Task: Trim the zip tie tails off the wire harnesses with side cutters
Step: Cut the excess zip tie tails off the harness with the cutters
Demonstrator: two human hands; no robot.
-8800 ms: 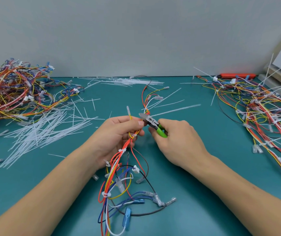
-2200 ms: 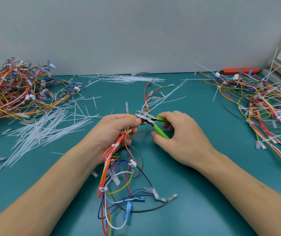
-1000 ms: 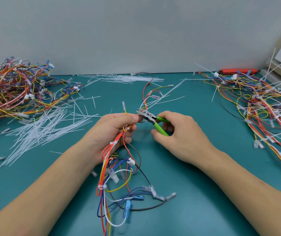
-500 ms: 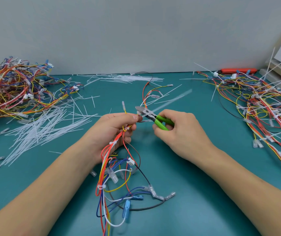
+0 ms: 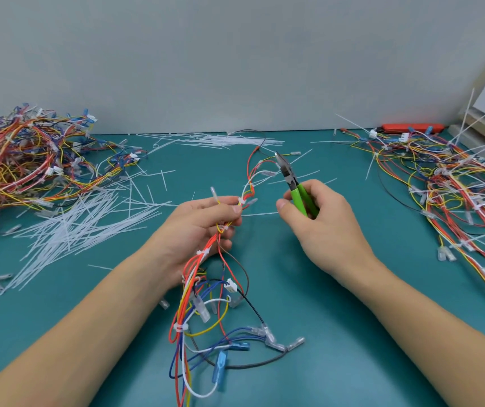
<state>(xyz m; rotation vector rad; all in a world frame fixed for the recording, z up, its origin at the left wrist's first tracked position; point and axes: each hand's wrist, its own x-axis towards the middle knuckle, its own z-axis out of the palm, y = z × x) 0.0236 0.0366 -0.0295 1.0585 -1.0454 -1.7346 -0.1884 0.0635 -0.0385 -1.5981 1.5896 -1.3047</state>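
Head view: left hand [image 5: 203, 221] pinched the harness [image 5: 206, 289]; right hand [image 5: 317, 218] gripped cutters [image 5: 294, 183] tilted up, apart to its right.

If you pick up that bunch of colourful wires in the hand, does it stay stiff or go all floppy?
Probably floppy: below the left hand the bundle of red, yellow, blue and white wires droops and loops onto the teal table. Likely light, since a fingertip pinch holds it up.

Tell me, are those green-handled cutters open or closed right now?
Closed, as far as shows: the side cutters have their blades meeting in one point, raised clear of the wire harness, handles gripped in the right hand.
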